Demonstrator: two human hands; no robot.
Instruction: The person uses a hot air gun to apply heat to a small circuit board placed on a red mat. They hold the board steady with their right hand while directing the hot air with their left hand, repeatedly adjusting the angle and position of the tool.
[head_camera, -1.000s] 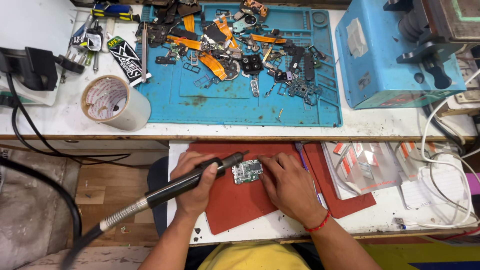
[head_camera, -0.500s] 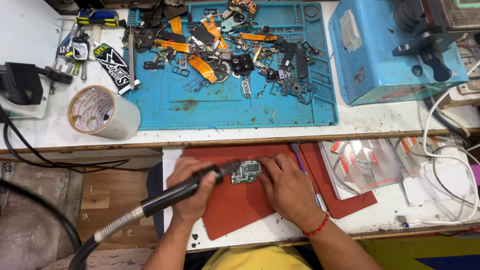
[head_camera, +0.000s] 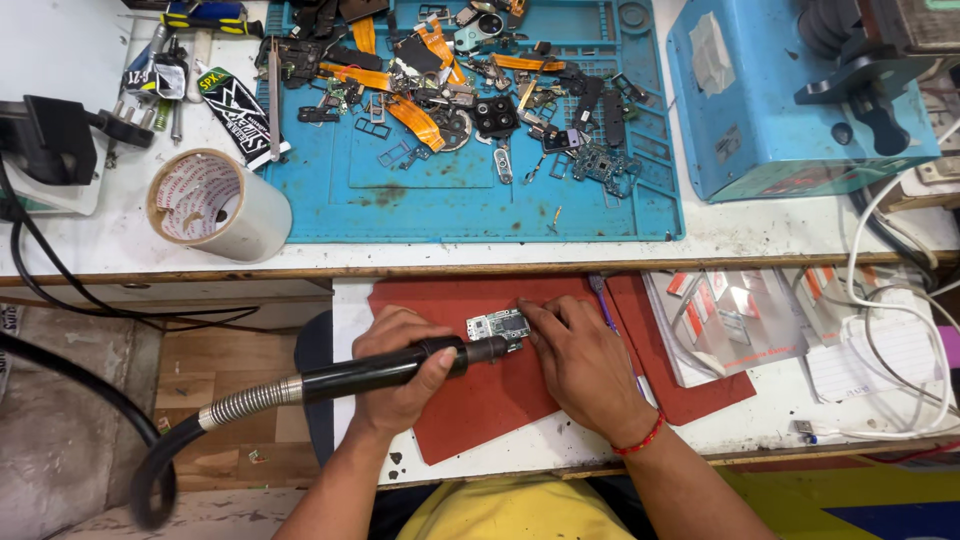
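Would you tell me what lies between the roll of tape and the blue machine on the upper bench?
In the head view, the blue work mat, strewn with small phone parts, lies between the tape roll and the blue machine.

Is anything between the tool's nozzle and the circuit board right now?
Nothing visible. The left hand holds the black tool, its tip at the circuit board edge; the right hand fingers press the board's right side, clear of the tip.

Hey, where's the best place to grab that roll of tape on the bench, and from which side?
Probably from above: the tape roll stands on end with its open core facing up. Hook fingers into the core, thumb on the outer wall. Its near side is free of the plug and tools.
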